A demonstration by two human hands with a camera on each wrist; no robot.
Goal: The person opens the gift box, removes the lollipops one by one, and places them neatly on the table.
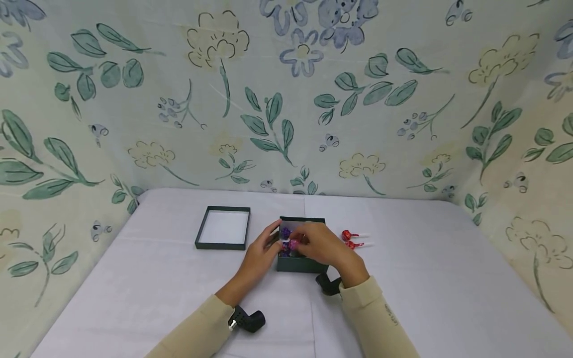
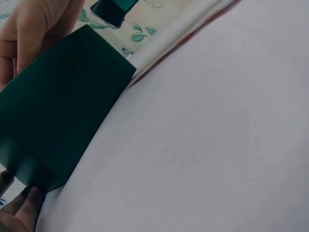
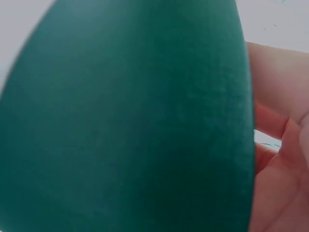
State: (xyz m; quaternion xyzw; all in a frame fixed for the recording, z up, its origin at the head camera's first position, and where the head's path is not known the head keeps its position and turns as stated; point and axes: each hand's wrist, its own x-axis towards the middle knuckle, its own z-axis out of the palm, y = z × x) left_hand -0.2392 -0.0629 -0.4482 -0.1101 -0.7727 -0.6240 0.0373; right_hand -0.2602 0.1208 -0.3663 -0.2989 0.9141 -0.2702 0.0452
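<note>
A dark green box [image 1: 300, 265] stands without its lid on the white table. My left hand [image 1: 259, 251] grips the box's left wall; in the left wrist view, its fingertips [image 2: 29, 205] press a lower corner. My right hand [image 1: 319, 243] reaches over the box's right wall and pinches a pink-wrapped lollipop [image 1: 293, 244] inside. Purple-wrapped lollipops [image 1: 285, 232] lie in the box, partly covered by my hands. The green wall [image 3: 130, 121] fills most of the right wrist view, hiding the right fingertips there.
The box's lid [image 1: 222, 246], white inside, lies upturned at the left. Two red-wrapped lollipops [image 1: 346, 235] with white sticks lie right of the box. A floral cloth [image 1: 268, 99] hangs behind the white-covered table [image 1: 425, 278].
</note>
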